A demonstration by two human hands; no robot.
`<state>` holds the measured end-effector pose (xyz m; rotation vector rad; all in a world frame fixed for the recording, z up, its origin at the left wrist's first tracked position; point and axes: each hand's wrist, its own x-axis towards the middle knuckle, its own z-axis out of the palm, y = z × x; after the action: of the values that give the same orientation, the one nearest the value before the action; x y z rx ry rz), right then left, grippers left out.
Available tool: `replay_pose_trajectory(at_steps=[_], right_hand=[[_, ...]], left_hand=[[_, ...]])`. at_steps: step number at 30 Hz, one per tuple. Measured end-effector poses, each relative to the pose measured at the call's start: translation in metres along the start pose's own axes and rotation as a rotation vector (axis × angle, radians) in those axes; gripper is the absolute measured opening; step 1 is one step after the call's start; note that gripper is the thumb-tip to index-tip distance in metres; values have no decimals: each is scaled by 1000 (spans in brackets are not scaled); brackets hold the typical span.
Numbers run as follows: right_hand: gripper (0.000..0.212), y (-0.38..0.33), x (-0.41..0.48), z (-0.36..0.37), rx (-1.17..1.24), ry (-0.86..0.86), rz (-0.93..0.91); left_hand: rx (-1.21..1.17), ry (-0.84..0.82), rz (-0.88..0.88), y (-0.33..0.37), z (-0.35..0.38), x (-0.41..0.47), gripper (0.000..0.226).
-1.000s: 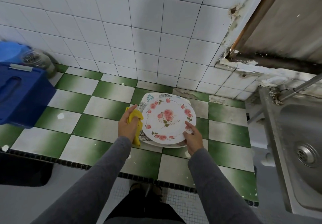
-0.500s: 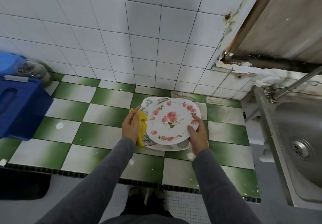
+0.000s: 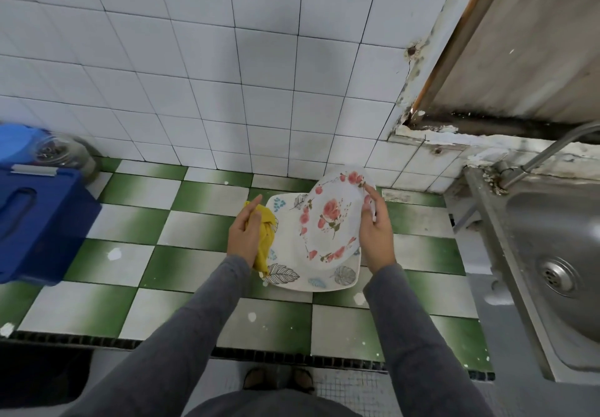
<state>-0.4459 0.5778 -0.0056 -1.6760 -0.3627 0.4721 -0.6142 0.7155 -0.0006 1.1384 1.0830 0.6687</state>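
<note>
Plate [image 3: 331, 222] tilted, right hand [image 3: 376, 238] gripping its three-o'clock rim; left hand [image 3: 243, 236] clutches yellow cloth [image 3: 265, 231]; steady the rim while wiping.

The round plate [image 3: 331, 218] is white, with a big pink rose in the middle and a ring of small pink roses near its edge. It is lifted up and tipped on its side with the picture side facing left, and the right hand [image 3: 376, 235] holds it by its right edge. The yellow cloth [image 3: 266, 231] is scrunched up and hangs down from the left hand [image 3: 243, 231], near the plate's left edge but not touching it, and both are above a square plate [image 3: 292, 274] with leaf pictures.
</note>
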Motion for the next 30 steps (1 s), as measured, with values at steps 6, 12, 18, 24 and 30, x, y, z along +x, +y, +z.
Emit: replay_pose_trajectory(at_steps=[6, 12, 18, 24, 30], right_hand=[[34, -31, 3, -4, -122, -34, -104], [32, -43, -4, -4, -122, -17, -106], [31, -58, -11, -1, -82, 8, -159], [30, -72, -19, 4, -22, -4, -168], [30, -75, -26, 19, 166, -2, -131]], left_hand=[[8, -14, 29, 4, -1, 5, 31], [-11, -26, 48, 11, 1, 4, 32], [-2, -36, 68, 15, 5, 7, 29], [-15, -132, 104, 32, 24, -3, 34], [-35, -348, 234, 48, 64, -28, 43]])
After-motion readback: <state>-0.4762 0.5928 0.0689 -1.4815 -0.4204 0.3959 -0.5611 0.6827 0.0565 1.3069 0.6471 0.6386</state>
